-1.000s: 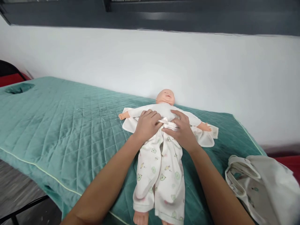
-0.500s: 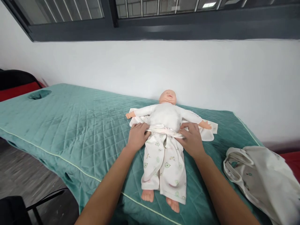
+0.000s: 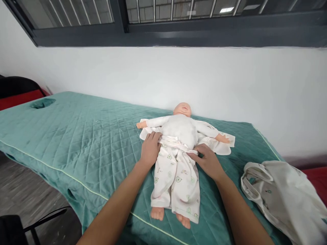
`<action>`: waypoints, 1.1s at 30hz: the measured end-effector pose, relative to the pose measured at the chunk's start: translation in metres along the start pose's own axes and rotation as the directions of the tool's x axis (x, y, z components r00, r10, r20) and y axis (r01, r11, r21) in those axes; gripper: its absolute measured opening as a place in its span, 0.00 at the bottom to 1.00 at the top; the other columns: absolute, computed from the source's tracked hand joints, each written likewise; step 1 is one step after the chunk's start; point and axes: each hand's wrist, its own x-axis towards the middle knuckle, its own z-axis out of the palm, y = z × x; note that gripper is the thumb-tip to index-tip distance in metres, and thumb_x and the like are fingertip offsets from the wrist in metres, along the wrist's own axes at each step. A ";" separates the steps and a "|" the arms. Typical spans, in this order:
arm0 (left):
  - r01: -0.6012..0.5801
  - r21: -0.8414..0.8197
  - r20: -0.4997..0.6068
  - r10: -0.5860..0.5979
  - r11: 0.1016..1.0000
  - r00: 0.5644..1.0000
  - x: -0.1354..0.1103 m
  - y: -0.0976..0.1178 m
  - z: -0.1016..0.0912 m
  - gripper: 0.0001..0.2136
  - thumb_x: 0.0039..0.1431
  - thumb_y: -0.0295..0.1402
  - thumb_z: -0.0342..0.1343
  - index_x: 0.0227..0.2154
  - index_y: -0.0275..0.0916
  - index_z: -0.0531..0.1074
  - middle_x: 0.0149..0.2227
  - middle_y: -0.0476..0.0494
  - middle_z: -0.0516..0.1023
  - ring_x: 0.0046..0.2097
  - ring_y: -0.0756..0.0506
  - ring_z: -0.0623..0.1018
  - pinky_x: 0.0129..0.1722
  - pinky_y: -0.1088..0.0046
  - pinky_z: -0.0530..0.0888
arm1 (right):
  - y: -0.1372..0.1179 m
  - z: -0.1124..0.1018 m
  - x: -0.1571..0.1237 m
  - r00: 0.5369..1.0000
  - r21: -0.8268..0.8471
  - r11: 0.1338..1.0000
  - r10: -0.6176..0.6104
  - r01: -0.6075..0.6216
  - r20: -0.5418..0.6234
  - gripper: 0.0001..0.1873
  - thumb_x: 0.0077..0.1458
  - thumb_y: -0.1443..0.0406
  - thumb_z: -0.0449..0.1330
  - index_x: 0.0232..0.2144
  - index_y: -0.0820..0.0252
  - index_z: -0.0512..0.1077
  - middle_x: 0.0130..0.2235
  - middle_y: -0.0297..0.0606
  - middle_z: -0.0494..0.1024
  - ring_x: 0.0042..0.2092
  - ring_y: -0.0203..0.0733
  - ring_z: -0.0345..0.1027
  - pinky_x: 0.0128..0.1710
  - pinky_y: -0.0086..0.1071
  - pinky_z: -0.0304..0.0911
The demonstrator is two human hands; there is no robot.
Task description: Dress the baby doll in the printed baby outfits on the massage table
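A baby doll point(image 3: 180, 129) lies face up on the green quilted bed cover, arms spread and feet toward me. It wears white printed trousers point(image 3: 176, 180), whose waistband point(image 3: 176, 142) is bunched at the belly. My left hand point(image 3: 150, 148) is closed on the waistband at the doll's hip on the left. With thumb and fingers, my right hand point(image 3: 206, 160) pinches the waistband at the other hip. Under the doll's back and arms a white cloth garment point(image 3: 219, 146) is spread out.
The green quilted cover point(image 3: 102, 136) has a face hole point(image 3: 43, 103) at the far left. A white fabric item point(image 3: 286, 197) lies at the right edge. Behind the bed stands a white wall point(image 3: 114, 75) below a dark window frame point(image 3: 178, 34). A black chair point(image 3: 11, 229) is at the lower left.
My right hand has shifted slightly down and inward along the waistband. The trouser legs and doll's feet have swung a little to the left. My left hand stays at its hip.
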 end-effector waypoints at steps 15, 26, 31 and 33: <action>-0.100 -0.107 -0.093 0.091 0.989 0.992 0.052 0.000 0.024 0.18 0.53 0.17 0.47 0.44 0.41 0.70 0.47 0.40 0.71 0.51 0.40 0.71 0.48 0.64 0.71 | 0.001 0.009 0.010 0.971 0.213 0.956 0.224 -0.203 -0.081 0.22 0.47 0.51 0.68 0.41 0.57 0.72 0.46 0.39 0.76 0.49 0.49 0.67 0.52 0.43 0.61; -0.256 -0.122 -0.126 0.241 0.959 0.962 -0.018 0.005 -0.001 0.12 0.54 0.19 0.47 0.38 0.38 0.69 0.45 0.40 0.69 0.47 0.43 0.71 0.47 0.66 0.70 | 0.000 0.010 0.019 0.946 0.103 0.994 0.014 0.021 -0.324 0.13 0.51 0.56 0.66 0.26 0.57 0.69 0.39 0.39 0.73 0.43 0.45 0.68 0.45 0.38 0.62; -0.181 -0.172 -0.081 0.169 0.968 0.982 -0.037 0.011 -0.003 0.12 0.57 0.20 0.45 0.39 0.39 0.68 0.44 0.41 0.72 0.47 0.43 0.72 0.47 0.66 0.71 | -0.013 0.008 0.011 0.916 -0.018 0.987 -0.156 0.161 -0.370 0.08 0.53 0.64 0.59 0.24 0.56 0.65 0.31 0.36 0.71 0.37 0.43 0.65 0.40 0.37 0.60; -0.151 -0.202 -0.067 0.140 0.968 0.988 -0.035 0.011 -0.001 0.13 0.57 0.20 0.45 0.41 0.39 0.68 0.44 0.41 0.73 0.48 0.43 0.73 0.48 0.67 0.71 | -0.018 0.007 0.000 0.941 -0.013 0.992 -0.124 0.127 -0.316 0.10 0.54 0.63 0.59 0.23 0.56 0.65 0.28 0.35 0.71 0.35 0.42 0.65 0.38 0.36 0.59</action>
